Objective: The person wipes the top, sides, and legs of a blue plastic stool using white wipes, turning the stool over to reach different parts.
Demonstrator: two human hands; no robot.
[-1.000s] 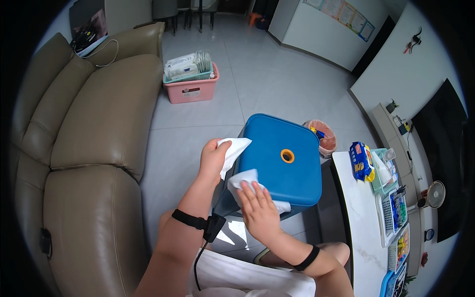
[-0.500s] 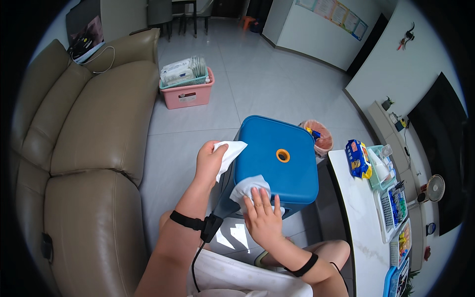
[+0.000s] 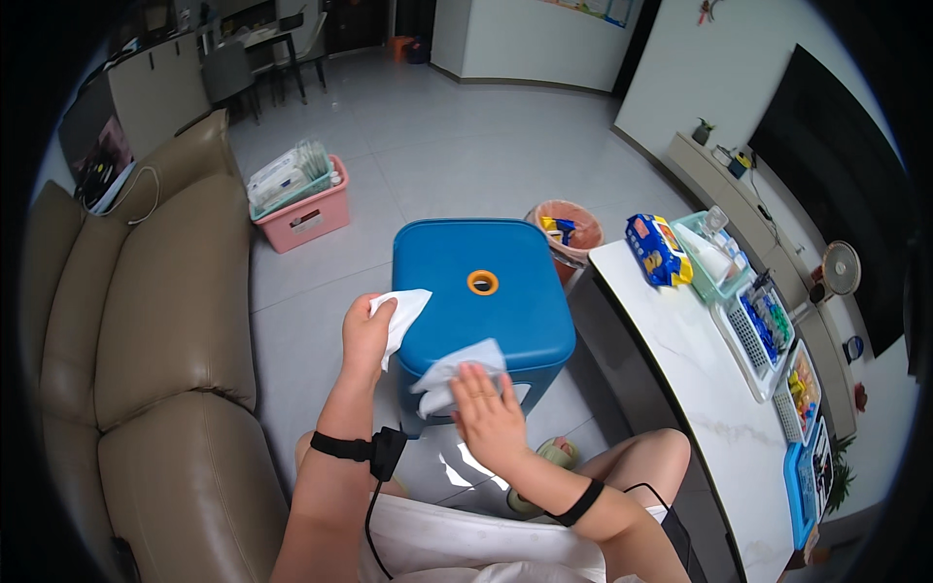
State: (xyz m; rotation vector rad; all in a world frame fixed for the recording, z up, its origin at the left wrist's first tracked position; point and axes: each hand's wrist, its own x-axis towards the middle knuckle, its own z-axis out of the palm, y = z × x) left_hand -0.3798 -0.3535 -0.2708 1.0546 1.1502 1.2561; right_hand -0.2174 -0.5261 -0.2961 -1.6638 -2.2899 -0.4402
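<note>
A blue stool [image 3: 466, 253] with an orange-ringed hole in its top stands before my knees. My left hand [image 3: 364, 335] is closed on a white wipe [image 3: 403, 316], which hangs beside the stool's left edge, partly over its top. At the near edge, my right hand [image 3: 486, 418] has its fingers stretched over another white wipe [image 3: 462, 374]. That wipe lies across the rim and the upper front face; the fingers cover part of it. Both forearms wear black straps, and a small black box with a cable sits on the left one.
A brown sofa [image 3: 180, 301] runs along the left, with a pink bin [image 3: 311, 219] of packets beyond it. A lined waste bin [image 3: 583, 238] stands behind the stool. On the right, a white table [image 3: 661, 350] carries a blue wipes pack [image 3: 658, 253] and several baskets.
The view has shifted, so the stool sits further left in the picture. My right hand and its wipe have moved right and nearer along the stool's near edge. My left hand keeps its wipe.
</note>
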